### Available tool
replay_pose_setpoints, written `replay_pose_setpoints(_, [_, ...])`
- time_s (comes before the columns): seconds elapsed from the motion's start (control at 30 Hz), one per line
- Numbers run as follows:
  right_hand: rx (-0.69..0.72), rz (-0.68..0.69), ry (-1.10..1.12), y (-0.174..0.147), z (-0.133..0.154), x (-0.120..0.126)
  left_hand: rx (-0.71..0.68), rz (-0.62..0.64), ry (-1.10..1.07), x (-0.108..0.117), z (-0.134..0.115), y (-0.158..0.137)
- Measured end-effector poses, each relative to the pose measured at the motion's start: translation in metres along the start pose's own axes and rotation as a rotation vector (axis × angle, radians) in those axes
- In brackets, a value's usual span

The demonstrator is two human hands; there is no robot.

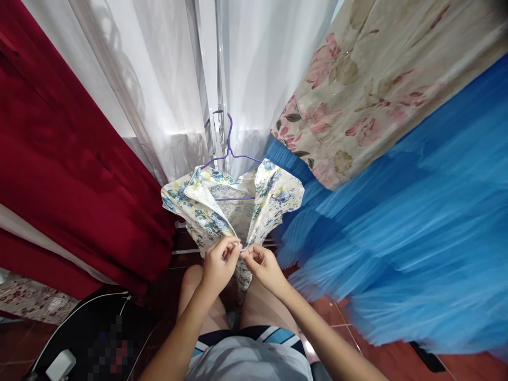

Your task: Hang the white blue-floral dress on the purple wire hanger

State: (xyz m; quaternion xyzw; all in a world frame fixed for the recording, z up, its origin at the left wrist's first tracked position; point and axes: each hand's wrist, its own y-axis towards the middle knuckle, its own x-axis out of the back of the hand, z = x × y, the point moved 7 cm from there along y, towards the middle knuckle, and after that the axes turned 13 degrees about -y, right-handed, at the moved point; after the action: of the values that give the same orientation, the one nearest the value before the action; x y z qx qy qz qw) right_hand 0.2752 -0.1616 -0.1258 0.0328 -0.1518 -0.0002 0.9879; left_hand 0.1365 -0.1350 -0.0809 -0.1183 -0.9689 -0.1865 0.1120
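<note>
A white shirt with blue and yellow flowers (pixel 212 214) hangs by its shoulders on a purple wire hanger (pixel 230 151). Its front lies open in a V at the top, and the hanger's lower bar shows inside. My left hand (pixel 222 262) pinches one front edge of the shirt where the two sides come together. Close against it, my right hand (pixel 260 264) pinches the other front edge. The fingertips of both hands nearly touch, and the small spot between them is too tiny to make out. Below the hands the shirt's lower part hangs between my knees.
White curtains (pixel 159 79) hang behind the hanger. Red cloth (pixel 71 159) drapes at left; a beige floral garment (pixel 357 100) and blue tulle (pixel 397 238) hang at right. A black round surface (pixel 91 323) with a white charger (pixel 61 365) stands lower left. A dark flat object (pixel 426 357) lies on the tiles.
</note>
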Motion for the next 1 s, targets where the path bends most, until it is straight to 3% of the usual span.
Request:
replay_pose_setpoints(0.17, [0.04, -0.066, -0.133, 0.002, 0.014, 0.007, 0.021, 0.259, 0.134, -0.019, -0.007, 0.028])
replay_pose_setpoints(0.23, [0.043, -0.114, -0.156, 0.001, 0.013, 0.008, -0.038, 0.238, 0.082, -0.02, -0.014, 0.034])
replay_pose_setpoints(0.4, [-0.006, -0.126, -0.141, -0.011, -0.003, -0.008, -0.097, -0.004, 0.022, 0.006, -0.028, 0.055])
replay_pose_setpoints(0.53, [-0.063, -0.102, -0.073, -0.019, -0.012, -0.014, -0.04, 0.078, -0.066, 0.007, -0.019, 0.061])
replay_pose_setpoints(0.73, [-0.168, -0.048, 0.025, -0.013, -0.034, -0.024, 0.003, -0.111, -0.223, 0.014, 0.031, 0.007])
replay_pose_setpoints(0.87, [-0.212, 0.029, 0.039, -0.009, -0.046, -0.037, 0.134, 0.084, -0.125, -0.017, 0.07, -0.037])
replay_pose_setpoints(1.0, [-0.235, 0.072, 0.01, -0.008, -0.045, -0.042, 0.166, 0.063, -0.044, -0.029, 0.086, -0.05])
